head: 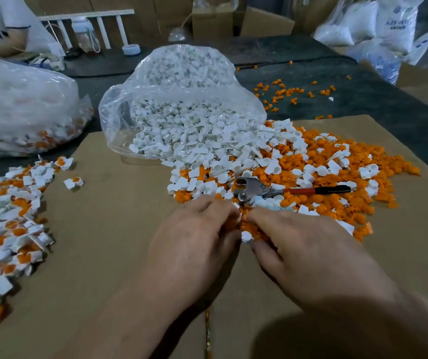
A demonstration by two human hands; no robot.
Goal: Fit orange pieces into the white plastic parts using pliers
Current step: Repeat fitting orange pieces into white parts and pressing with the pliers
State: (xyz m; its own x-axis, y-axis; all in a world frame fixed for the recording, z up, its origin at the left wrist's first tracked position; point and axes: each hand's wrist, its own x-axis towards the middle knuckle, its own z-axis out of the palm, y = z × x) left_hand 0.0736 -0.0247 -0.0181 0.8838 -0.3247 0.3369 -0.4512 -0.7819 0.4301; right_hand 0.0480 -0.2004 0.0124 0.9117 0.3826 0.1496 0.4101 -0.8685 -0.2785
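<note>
Nearest the camera, the left hand [194, 237] and the right hand [308, 252] lie palm down over the cardboard sheet [119, 255], and their fingertips meet at the near edge of the mixed pile [332, 161]. Between the two thumbs sits one round white plastic part [246, 236]. Just beyond it, at the fingertips, are some orange pieces [244, 219]. The fingers of both hands are bent down over these. The backs of the hands hide them and the picture is blurred there, so I cannot tell if either hand really pinches something or only touches it.

The pliers [256, 190] lie free on the pile, just beyond the fingertips. Their long axis runs left to right: the metal head is directly behind the place where the hands meet, and the red and black handles point away to the right. The handles are therefore on the side of the right hand, which I judge the better one to take them. Loose parts lie around and under the tool, but nothing covers it.

At the left is a heap of assembled parts [8, 224]. Further back, an open clear bag [181, 99] spills white parts onto the sheet, and a second bag [21, 104] lies left of it. Scattered orange bits [282, 92] lie on the dark table [363, 99]. At the far left a person's sleeve [13, 16] shows.
</note>
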